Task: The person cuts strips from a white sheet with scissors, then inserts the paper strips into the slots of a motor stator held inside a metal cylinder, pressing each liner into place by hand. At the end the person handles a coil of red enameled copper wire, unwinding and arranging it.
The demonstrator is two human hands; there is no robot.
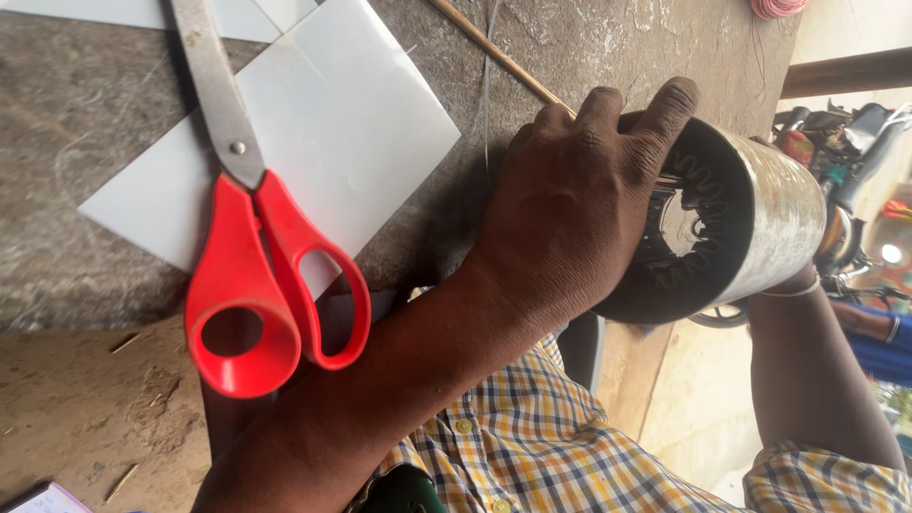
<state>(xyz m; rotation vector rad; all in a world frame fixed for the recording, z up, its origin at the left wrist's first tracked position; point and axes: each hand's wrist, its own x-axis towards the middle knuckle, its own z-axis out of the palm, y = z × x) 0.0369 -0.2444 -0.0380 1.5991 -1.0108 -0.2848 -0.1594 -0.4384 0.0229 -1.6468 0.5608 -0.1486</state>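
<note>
The left hand (570, 209) grips the rim of the metal stator cylinder (750, 218), fingers curled; the right hand is hidden behind it, grip unknown. Its sharp slot edges could cut 1 finger, or it may roll off the stone table (85, 123).

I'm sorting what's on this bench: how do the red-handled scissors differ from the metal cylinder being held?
The scissors lie flat on a white sheet, untouched; the metal cylinder is gripped by the left hand. The scissors have red plastic handles and long flat blades; the cylinder is round, hollow and dull silver, with a slotted dark core inside. Both have bare metal parts.
</note>
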